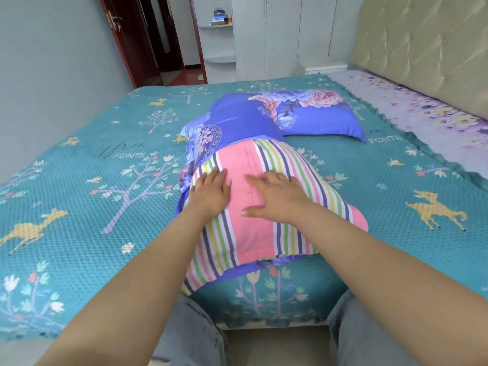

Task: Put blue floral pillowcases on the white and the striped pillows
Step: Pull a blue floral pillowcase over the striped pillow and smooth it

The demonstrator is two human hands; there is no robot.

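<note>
"FONTS" bedspread [79, 180] under striped pillow [264, 233]

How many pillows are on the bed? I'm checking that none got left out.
2. A striped pillow lies at the near edge, partly inside a blue floral pillowcase; a fully covered pillow lies behind it. None other is visible.

Two pillows: one striped [264, 202], one blue floral-cased [311, 112]; two hands.
</note>
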